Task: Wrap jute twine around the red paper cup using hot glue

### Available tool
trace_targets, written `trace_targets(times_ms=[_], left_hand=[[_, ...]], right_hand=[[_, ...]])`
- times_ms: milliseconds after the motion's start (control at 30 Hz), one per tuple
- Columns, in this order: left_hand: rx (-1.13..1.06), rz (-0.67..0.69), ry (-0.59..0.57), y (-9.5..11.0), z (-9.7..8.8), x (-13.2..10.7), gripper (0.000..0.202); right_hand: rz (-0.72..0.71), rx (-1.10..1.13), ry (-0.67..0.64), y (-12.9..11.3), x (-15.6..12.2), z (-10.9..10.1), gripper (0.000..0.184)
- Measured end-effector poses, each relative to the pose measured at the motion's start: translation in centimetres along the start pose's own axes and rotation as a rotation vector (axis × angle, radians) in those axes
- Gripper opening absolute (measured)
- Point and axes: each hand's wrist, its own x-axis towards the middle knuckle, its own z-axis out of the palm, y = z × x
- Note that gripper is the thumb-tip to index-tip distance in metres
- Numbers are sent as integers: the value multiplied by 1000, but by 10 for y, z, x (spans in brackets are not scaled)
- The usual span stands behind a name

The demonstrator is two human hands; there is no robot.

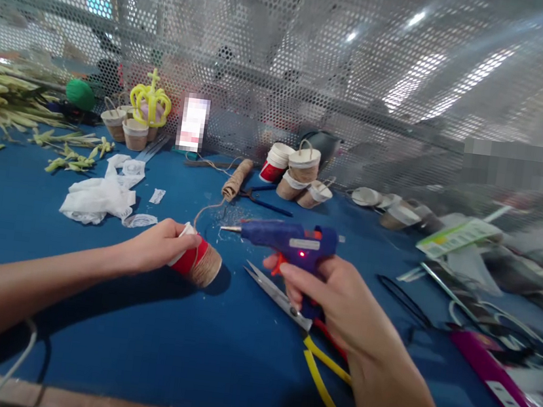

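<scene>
My left hand point(167, 247) is closed on a red and white paper cup point(191, 261), tilted on its side, its lower part wound with brown twine. From the cup a strand of twine runs up to a twine roll point(237, 179) lying on the table. My right hand point(325, 289) grips a blue hot glue gun point(291, 240) with a lit red light, fingers around its handle by the orange trigger. The gun's metal nozzle points left, above and apart from the cup. Scissors point(284, 301) with yellow and red handles lie partly open beneath my right hand.
White lace fabric point(99, 195) lies left. Behind stand a yellow crown ornament point(151, 103), a blurred phone-like screen point(193, 122), pliers point(266, 201) and several twine-wrapped cups point(300, 171). At right are a purple power strip point(493, 369) and cables. Perforated metal mesh point(260, 50) closes the back.
</scene>
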Motion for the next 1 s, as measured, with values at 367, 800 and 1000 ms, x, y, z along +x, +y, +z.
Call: trace_targets(times_ms=[367, 800, 1000], left_hand=[[-91, -35, -16, 4, 1, 1, 22], [-81, -21, -19, 0, 0, 5, 25], [-75, -13, -33, 2, 1, 3, 25]], right_hand=[[-99, -388, 11, 1, -12, 25, 16], [-197, -486, 1, 17, -15, 31, 18], [-228, -495, -3, 14, -15, 33, 20]])
